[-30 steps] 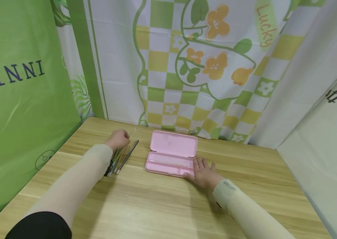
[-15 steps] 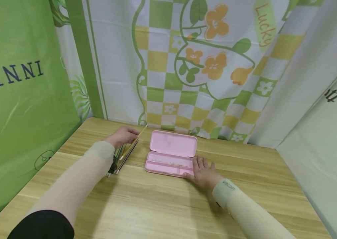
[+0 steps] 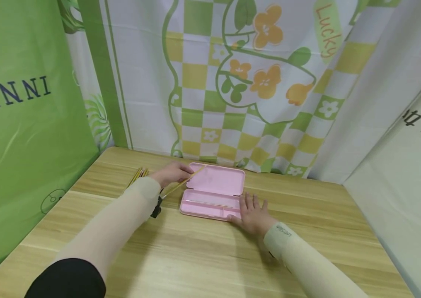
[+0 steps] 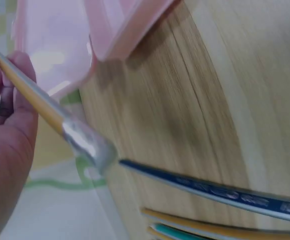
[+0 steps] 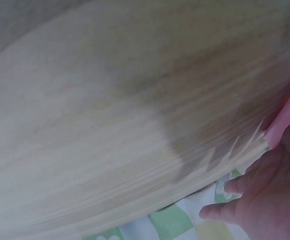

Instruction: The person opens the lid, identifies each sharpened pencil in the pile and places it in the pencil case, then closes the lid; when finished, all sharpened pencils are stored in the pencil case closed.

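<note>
In the head view, my left hand (image 3: 173,174) pinches a yellow paintbrush (image 3: 180,185) over the left side of a pink case (image 3: 203,214). The left wrist view shows its silver ferrule (image 4: 82,140) pointing away from the fingertips; the end is blurred. The case lies open, with a thin stick (image 3: 210,204) inside. My right hand (image 3: 254,217), fingers spread, rests against the case's right end. Several yellow handles (image 3: 138,176) lie behind my left forearm, which hides the rest. A dark blue handle (image 4: 210,192) and a green one (image 4: 172,232) show in the left wrist view.
The wooden table (image 3: 203,256) extends in front of the case and to its right. A patterned curtain (image 3: 203,103) hangs along the back edge, a green cloth (image 3: 27,136) on the left and a white one (image 3: 408,174) on the right.
My left hand has lifted the yellow paintbrush off the group of sticks and moved right, towards the case's raised lid. The right hand and the case stay in place.
</note>
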A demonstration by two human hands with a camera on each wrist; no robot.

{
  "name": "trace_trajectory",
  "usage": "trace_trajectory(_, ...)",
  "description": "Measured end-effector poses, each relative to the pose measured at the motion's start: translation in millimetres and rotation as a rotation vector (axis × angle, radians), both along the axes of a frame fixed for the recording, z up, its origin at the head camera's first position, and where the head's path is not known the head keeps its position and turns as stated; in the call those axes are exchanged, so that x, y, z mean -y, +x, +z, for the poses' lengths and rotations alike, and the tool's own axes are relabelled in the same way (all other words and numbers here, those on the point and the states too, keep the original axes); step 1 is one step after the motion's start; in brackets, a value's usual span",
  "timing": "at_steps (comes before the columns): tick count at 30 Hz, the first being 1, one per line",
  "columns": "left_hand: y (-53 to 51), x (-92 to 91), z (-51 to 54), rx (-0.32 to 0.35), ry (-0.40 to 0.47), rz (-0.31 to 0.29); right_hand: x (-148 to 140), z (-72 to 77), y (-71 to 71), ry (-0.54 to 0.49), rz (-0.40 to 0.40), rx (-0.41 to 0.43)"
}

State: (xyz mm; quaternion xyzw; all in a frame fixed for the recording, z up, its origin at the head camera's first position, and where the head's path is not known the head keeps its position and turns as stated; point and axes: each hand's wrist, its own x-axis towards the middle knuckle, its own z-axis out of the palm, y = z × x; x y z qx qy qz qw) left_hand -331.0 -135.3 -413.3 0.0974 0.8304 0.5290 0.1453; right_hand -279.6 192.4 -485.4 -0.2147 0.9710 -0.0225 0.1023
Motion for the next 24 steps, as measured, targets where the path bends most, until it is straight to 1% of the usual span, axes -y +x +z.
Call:
trace_trajectory(1,0.3,-4.3,-0.3,-0.027,-0.062,-0.016,0.2,-0.1,0.2,0.002,0.001,0.002)
trace_trajectory(3,0.4,-13.6,-1.5,-0.107,-0.207,-0.069,0.5,0.3,1.2,0.008,0.003,-0.001)
trace_trajectory(5,0.4,-23.1,-3.6,-0.192,-0.328,-0.121,1.0,0.7,1.9,0.013,0.004,-0.008)
trace_trajectory(7,0.9,-33.2,-6.2,-0.261,-0.409,-0.169,1.7,1.0,2.9,0.012,0.007,-0.020)
trace_trajectory(8,0.0,-37.8,-9.6,-0.302,-0.442,-0.191,2.1,1.2,3.3,0.017,0.008,-0.026)
trace_trajectory(11,-2.2,-50.2,-17.6,-0.362,-0.482,-0.241,3.6,1.5,3.5,0.022,0.013,-0.044)
trace_trajectory(13,-2.7,-57.6,-22.0,-0.382,-0.498,-0.261,4.2,0.6,2.8,0.026,0.015,-0.052)
trace_trajectory(17,-0.5,-68.8,-28.7,-0.400,-0.518,-0.274,4.1,-1.5,0.9,0.027,0.024,-0.049)
trace_trajectory(21,0.1,-78.1,-34.9,-0.432,-0.540,-0.328,3.1,-1.0,0.8,0.051,0.021,-0.027)
trace_trajectory(24,0.0,-84.2,-38.1,-0.449,-0.559,-0.367,2.7,-1.0,1.6,0.051,0.013,-0.025)
